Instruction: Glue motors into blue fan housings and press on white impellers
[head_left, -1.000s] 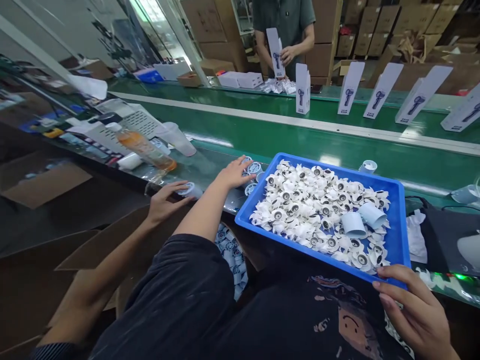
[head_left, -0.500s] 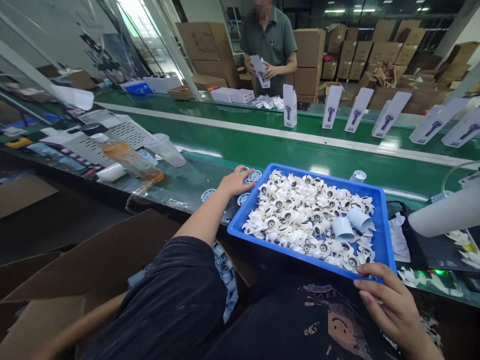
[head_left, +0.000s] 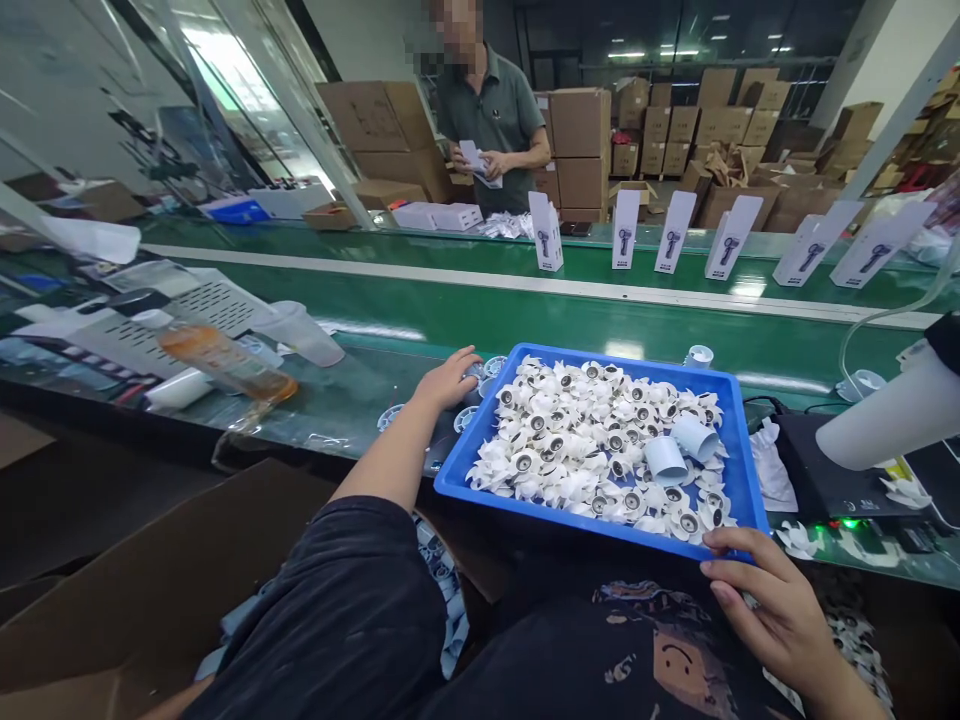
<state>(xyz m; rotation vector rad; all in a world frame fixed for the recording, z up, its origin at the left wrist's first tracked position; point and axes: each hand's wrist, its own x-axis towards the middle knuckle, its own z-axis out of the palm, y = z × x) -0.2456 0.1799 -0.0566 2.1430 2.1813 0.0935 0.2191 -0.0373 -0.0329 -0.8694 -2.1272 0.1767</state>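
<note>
A blue tray (head_left: 752, 460) full of small white fan impellers (head_left: 555, 430) lies in front of me, with two pale blue short tubes (head_left: 666, 460) on top of the heap. My left hand (head_left: 448, 380) reaches past the tray's left side, fingers stretched over pale blue round grilles (head_left: 495, 366) on the bench. Its fingertips partly cover one grille. More grilles, one near the tray edge (head_left: 465, 419) and another by my forearm (head_left: 390, 417), lie close by. At the tray's near right corner, my right hand (head_left: 772, 600) grips the rim between fingers and thumb.
Several upright white boxes (head_left: 671, 235) line the green conveyor (head_left: 420, 285). Across it, a person (head_left: 491, 120) handles a white box. To the left lie an orange-drink bottle (head_left: 225, 360) and a plastic cup (head_left: 304, 335). A black device (head_left: 832, 470) and white cylinder (head_left: 889, 425) stand right.
The view has shifted, moving most of the scene left in the picture. My left hand remains at the grilles and my right at the tray rim. The person opposite has tilted their box.
</note>
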